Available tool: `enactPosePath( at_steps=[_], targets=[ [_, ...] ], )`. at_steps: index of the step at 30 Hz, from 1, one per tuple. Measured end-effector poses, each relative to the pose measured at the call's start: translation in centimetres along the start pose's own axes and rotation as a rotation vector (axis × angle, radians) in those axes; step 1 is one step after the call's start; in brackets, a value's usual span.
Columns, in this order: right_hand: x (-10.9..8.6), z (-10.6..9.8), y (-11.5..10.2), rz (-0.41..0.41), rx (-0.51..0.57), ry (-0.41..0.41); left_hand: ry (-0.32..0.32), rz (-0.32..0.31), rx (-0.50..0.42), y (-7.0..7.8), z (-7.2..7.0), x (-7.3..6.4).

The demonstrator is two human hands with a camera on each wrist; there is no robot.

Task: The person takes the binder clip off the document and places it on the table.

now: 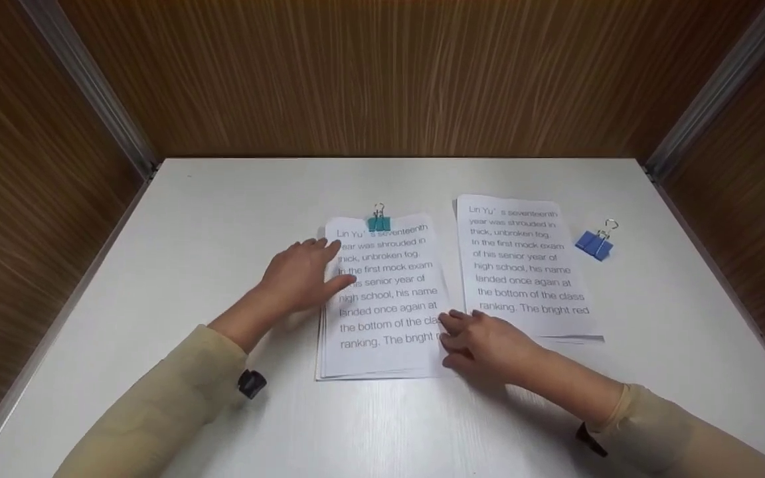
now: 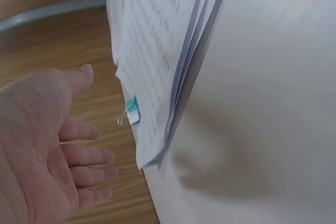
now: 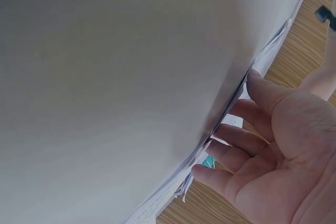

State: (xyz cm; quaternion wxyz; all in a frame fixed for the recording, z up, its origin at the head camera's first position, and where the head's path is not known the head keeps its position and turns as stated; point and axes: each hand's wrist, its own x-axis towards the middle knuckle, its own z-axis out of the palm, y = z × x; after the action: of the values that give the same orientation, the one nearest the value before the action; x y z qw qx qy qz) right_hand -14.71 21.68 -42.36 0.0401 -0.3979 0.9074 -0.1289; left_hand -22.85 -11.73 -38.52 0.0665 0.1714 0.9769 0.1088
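A stack of printed paper sheets [image 1: 386, 362] lies on the table, a teal binder clip [image 1: 379, 224] at its top edge with the wire handles pointing away. The lower sheets show unevenly along its left and bottom edges. Over its upper left side is my left hand [image 1: 296, 275], fingers spread; the left wrist view shows that hand [image 2: 39, 145] relaxed and holding nothing. My right hand [image 1: 492, 342] is at the stack's lower right edge. In the right wrist view, the fingertips [image 3: 202, 170] are at the paper's edge, the fingers only slightly bent.
To the right lies a second stack of printed sheets [image 1: 522, 265], with no clip visible on it. Beside it is a blue binder clip [image 1: 595, 244]. Wood-grain panels [image 1: 389, 79] enclose the white table [image 1: 236, 199] at the back and both sides.
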Motion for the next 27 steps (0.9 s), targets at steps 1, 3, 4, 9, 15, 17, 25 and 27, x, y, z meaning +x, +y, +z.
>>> enactPosePath(
  at_steps=[1, 3, 4, 9, 15, 17, 25, 27],
  targets=[
    [0.0, 0.0, 0.0, 0.006, 0.004, -0.003, 0.000, -0.009, -0.014, -0.3, -0.1, 0.5],
    [0.0, 0.0, -0.1, 0.015, 0.008, -0.007, 0.000, -0.024, -0.043, -1.1, -0.2, 1.4],
    [-0.1, 0.1, -0.1, 0.022, 0.010, -0.009, -0.001, -0.029, -0.061, -1.4, -0.1, 1.9],
    [-0.2, 0.1, -0.1, 0.027, 0.016, 0.000, -0.011, -0.030, -0.145, -3.0, 0.4, 3.9],
    [-0.2, 0.0, -0.1, 0.029, 0.017, 0.002, -0.057, -0.048, -0.214, -4.4, 1.2, 5.6],
    [-0.2, 0.0, -0.1, 0.028, 0.012, 0.001, -0.073, -0.070, -0.247, -4.7, 1.5, 5.9],
    [-0.2, -0.1, -0.2, 0.054, 0.013, -0.018, -0.109, -0.077, -0.285, -5.4, 2.6, 6.8],
    [-0.2, -0.1, -0.2, 0.060, 0.016, -0.019, -0.115, -0.073, -0.289, -5.5, 2.9, 7.0]
  ],
)
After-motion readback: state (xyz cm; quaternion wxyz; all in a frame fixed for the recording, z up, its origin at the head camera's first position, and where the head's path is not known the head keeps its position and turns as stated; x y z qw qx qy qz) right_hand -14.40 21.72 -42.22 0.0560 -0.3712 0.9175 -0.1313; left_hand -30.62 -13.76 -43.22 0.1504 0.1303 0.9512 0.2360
